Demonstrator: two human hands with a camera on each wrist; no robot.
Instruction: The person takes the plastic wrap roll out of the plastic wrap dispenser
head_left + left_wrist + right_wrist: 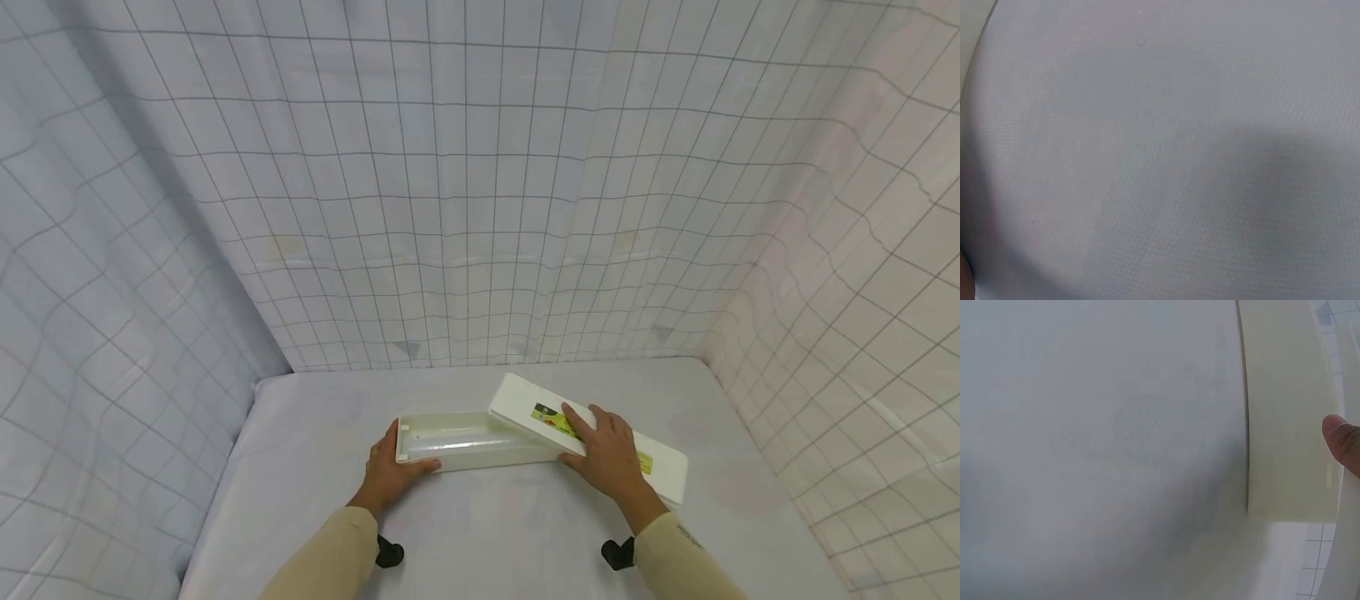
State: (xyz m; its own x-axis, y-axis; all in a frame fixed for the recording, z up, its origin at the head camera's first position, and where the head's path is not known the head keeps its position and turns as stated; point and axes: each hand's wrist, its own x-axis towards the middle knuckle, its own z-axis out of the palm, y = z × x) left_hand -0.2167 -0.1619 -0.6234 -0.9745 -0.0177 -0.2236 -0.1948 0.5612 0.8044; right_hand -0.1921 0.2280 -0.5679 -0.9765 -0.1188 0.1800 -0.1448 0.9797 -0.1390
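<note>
Lid [525, 408] gripped by right hand [609, 457], fingers spread; left hand [387, 472] clasps end of box [495, 459].

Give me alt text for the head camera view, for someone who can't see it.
A person's left hand grips one end of a long white box while the right hand holds its white lid askew, leaving the box partly uncovered on a pale table.
</note>
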